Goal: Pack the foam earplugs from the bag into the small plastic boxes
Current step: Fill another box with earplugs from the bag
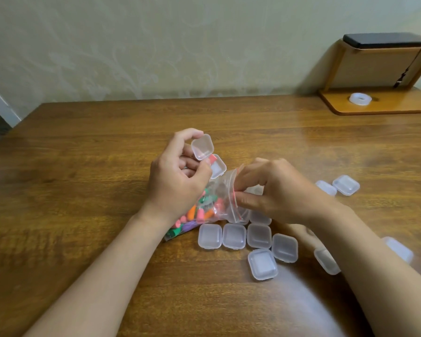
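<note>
Mid-frame, the left hand (178,176) grips an open clear hinged box (202,147) while the right hand (277,190) pinches the crinkly zip bag (223,199) of colourful foam earplugs (199,212).

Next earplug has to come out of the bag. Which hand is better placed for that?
Right hand: its fingers pinch the red-striped mouth of the clear zip bag of coloured foam earplugs. The left hand is occupied, gripping an open small clear plastic box.
</note>
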Demonstrator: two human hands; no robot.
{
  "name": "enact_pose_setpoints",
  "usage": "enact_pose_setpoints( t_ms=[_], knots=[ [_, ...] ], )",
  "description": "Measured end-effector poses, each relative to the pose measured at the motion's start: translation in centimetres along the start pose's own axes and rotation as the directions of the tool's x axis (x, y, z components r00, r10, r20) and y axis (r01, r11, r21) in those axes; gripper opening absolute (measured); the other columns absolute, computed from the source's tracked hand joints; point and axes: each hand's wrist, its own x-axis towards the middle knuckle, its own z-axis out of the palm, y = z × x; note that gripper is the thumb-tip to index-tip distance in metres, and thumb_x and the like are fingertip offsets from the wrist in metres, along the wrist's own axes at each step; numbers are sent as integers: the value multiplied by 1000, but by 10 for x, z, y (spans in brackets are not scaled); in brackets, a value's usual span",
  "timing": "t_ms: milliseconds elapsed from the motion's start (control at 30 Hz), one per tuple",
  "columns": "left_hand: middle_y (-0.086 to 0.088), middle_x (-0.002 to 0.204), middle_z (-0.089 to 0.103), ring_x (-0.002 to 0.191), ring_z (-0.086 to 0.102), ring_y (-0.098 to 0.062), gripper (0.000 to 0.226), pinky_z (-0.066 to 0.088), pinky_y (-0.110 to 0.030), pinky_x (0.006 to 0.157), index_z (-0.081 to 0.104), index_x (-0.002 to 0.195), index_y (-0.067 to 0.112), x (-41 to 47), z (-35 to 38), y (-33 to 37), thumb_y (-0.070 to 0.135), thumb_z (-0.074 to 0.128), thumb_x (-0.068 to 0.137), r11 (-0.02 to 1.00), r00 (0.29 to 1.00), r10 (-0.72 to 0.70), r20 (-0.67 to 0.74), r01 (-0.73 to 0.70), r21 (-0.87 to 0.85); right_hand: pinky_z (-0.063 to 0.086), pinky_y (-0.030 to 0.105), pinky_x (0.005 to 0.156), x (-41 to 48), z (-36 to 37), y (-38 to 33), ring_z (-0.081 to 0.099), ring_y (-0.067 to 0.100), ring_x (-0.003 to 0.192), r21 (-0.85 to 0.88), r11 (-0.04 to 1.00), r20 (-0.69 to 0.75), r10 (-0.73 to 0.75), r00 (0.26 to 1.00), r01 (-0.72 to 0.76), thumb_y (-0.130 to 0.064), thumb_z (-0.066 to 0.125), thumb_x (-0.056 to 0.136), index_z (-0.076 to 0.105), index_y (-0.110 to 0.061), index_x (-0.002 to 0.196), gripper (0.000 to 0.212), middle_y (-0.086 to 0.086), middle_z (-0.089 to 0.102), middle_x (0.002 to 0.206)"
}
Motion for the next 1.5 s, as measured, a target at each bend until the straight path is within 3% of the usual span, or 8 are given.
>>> enact_pose_setpoints(
  t_ms=[133,267,400,900,1067,1233,1400,1500],
  knots=[
    [-8,90,66,69,69,-22,47,58,-51,58,57,117,33,0,2,-1,1,72,86,1000,1000,-13,5,13,-3,48,30,70,2,8,-2,59,12,76,-54,998,52,-30,998,33,-20,73,80,79,-18,81,6,-6,70,79],
    [-12,93,64,73,69,-23,47,58,-52,59,57,117,36,0,3,-3,4,73,86,1000,1000,-15,13,15,0,40,21,62,4,13,-3,50,7,70,-72,996,70,-43,997,48,-14,75,76,75,-20,75,6,-10,61,74],
    [-15,94,64,73,69,-24,47,58,-51,58,56,118,32,0,3,-3,2,73,86,1000,1000,-9,16,9,6,45,31,59,4,15,-4,48,9,67,-86,996,81,-31,996,38,-18,67,73,70,-19,69,5,-6,60,75],
    [-14,92,63,73,69,-23,49,58,-50,57,57,119,31,0,4,-4,0,73,85,1000,1000,0,21,0,15,39,32,63,7,18,-9,45,15,69,-187,982,146,50,988,-22,-20,67,81,67,-14,76,9,-1,59,83],
    [-14,91,63,71,69,-25,53,57,-52,55,56,117,37,1,5,-5,-1,72,84,1000,1000,-11,17,11,6,49,40,72,9,22,-12,53,21,76,-209,976,173,103,980,-66,-29,66,84,65,-18,79,12,-2,58,83],
    [-13,91,63,73,68,-19,51,58,-50,59,57,118,34,-1,5,-5,0,74,84,1000,1000,-3,17,3,22,50,41,73,11,19,-18,53,23,75,-230,967,203,157,966,-109,-23,64,81,66,-17,78,7,-1,59,86],
    [-13,91,63,73,68,-20,49,58,-50,60,57,118,32,-1,5,-4,1,74,85,1000,1000,-7,22,7,21,47,39,75,10,18,-17,48,20,76,-272,959,232,145,962,-78,-26,60,85,62,-21,80,7,-7,48,82],
    [-12,90,63,73,69,-19,48,59,-50,60,57,118,33,-1,5,-3,3,75,85,1000,1000,-12,18,11,12,47,40,74,6,15,-12,51,19,76,-249,968,210,98,973,-43,-28,60,86,63,-22,83,7,-8,53,85]
  ],
)
